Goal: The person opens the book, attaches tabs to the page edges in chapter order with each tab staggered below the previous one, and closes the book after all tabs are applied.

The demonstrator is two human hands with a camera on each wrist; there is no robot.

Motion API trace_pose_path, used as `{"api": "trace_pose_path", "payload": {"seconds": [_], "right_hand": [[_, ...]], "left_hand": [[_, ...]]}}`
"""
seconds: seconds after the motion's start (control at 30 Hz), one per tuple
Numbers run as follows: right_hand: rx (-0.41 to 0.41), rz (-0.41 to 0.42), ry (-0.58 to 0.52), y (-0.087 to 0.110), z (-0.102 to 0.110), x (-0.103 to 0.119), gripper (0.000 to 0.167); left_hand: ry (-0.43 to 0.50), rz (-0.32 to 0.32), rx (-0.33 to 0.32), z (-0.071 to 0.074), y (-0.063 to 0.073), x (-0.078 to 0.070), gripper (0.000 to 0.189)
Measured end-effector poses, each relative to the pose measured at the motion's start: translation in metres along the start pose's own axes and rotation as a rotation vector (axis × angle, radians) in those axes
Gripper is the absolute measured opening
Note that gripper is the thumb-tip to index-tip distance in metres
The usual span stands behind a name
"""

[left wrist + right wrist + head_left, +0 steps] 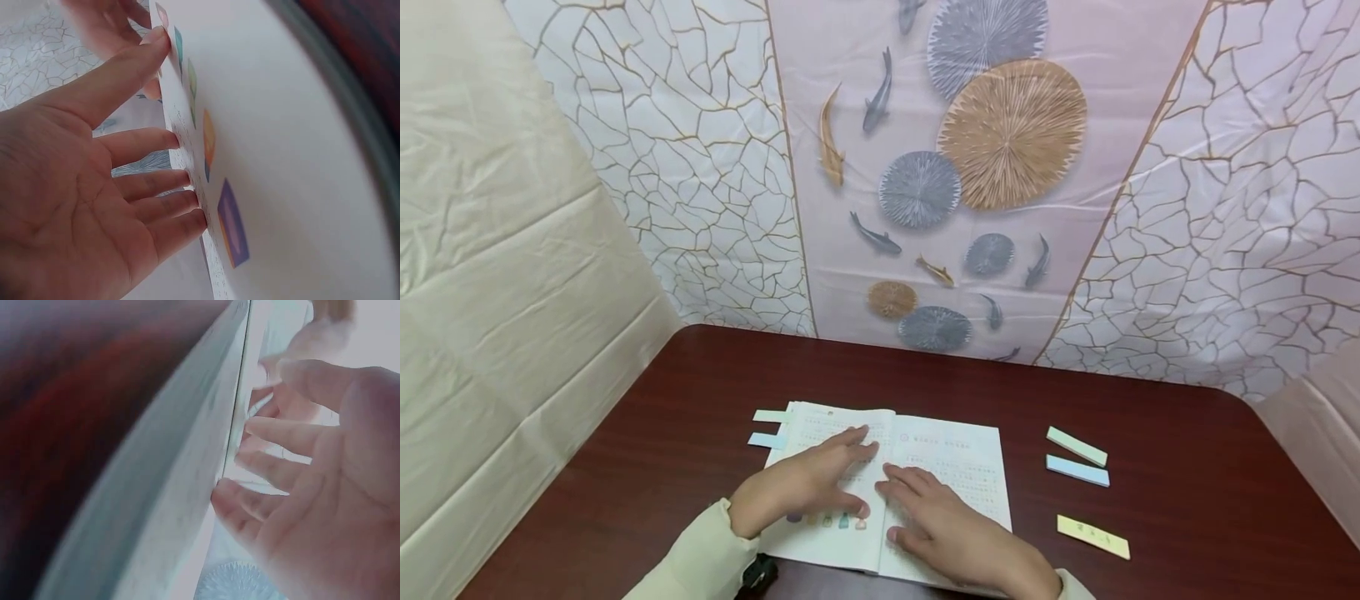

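An open book (823,542) lies flat on the dark table, its left page showing a row of small coloured drawings. My left hand (805,483) rests on the left page. In the left wrist view its fingers (156,187) are spread, with the tips and thumb touching the paper. On the right page, near the centre fold, is my right hand (951,533); the right wrist view shows its fingers (275,434) slightly bent, with at least one fingertip at the page. Neither hand grips anything. A green tab (770,416) and a blue tab (763,439) stick out from the left page's edge.
Right of the book lie a green strip (1077,446), a blue strip (1077,471) and a yellow strip (1093,537) with marks on it. A black object (758,575) sits by the left cuff. Patterned cloth (925,275) hangs behind the table (715,383).
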State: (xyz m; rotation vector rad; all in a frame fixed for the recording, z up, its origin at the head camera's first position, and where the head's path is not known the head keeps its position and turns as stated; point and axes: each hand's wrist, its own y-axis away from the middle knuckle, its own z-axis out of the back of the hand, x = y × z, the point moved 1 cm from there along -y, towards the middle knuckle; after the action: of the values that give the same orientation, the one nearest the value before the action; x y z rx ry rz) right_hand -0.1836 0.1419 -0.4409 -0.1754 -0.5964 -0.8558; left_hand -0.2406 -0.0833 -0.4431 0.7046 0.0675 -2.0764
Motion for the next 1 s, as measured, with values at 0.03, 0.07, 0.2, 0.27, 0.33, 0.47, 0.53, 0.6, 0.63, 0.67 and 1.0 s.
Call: {"api": "trace_pose_path", "payload": {"seconds": [0.03,0.07,0.2,0.27,0.33,0.47,0.53,0.6,0.63,0.67,1.0], "right_hand": [[-0.02,-0.003,-0.024,-0.001,0.002,-0.001,0.054],[-0.044,-0.008,-0.046,-0.002,0.004,-0.002,0.052],[-0.157,-0.059,-0.069,-0.004,0.016,-0.011,0.048],[-0.215,-0.092,-0.059,-0.003,0.023,-0.017,0.048],[-0.259,-0.139,-0.058,-0.001,0.032,-0.024,0.048],[-0.262,-0.258,-0.089,0.004,0.047,-0.041,0.06],[-0.243,-0.321,-0.098,0.006,0.052,-0.052,0.069],[-0.22,-0.375,-0.094,0.008,0.055,-0.061,0.077],[-0.211,-0.397,-0.087,0.009,0.055,-0.066,0.08],[-0.206,-0.413,-0.078,0.009,0.055,-0.07,0.082],[-0.185,-0.453,0.067,0.007,0.051,-0.077,0.085]], "left_hand": [[0.007,0.004,0.003,0.0,0.0,0.0,0.083],[0.016,0.009,0.007,0.0,0.0,0.0,0.084],[0.041,0.014,0.012,0.001,0.0,-0.001,0.084],[0.043,0.008,0.01,0.001,0.0,-0.001,0.084],[0.042,0.001,0.009,0.002,-0.001,-0.001,0.084],[0.027,0.005,0.011,0.002,-0.002,-0.002,0.085],[0.02,0.012,0.013,0.001,-0.002,-0.001,0.085],[0.023,0.016,0.014,0.001,-0.002,-0.001,0.085],[0.024,0.016,0.014,0.001,-0.002,-0.001,0.085],[0.028,0.015,0.014,0.001,-0.002,-0.001,0.085],[0.059,0.007,0.01,0.0,-0.002,0.001,0.086]]}}
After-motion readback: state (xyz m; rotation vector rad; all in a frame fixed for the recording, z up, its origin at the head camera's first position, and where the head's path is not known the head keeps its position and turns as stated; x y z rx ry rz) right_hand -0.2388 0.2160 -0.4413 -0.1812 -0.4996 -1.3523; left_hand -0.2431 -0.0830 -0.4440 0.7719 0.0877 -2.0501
